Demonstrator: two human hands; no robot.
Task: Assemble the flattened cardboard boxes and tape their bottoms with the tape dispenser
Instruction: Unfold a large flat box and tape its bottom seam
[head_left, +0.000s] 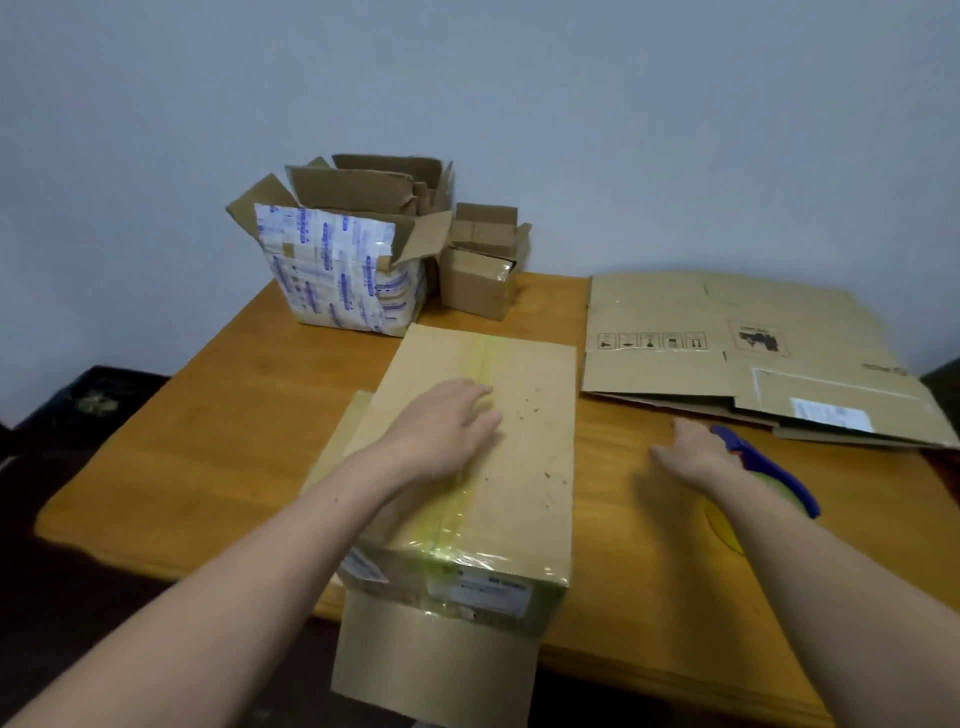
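One view, head camera. Centre frame: my left hand (441, 431) lies flat, fingers straight, on the taped box (530, 447), probably to press the seam down. Right of centre: my right hand (696, 457), fingers loose and empty, hovers over the tape dispenser (769, 465). Upper right: flattened cardboard (727, 332).

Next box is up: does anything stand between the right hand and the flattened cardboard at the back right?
Nothing visible does. Only a strip of table separates the right hand from the flattened cardboard's near edge. The tape dispenser lies beside the wrist, and the taped box sits to the left under the left hand.
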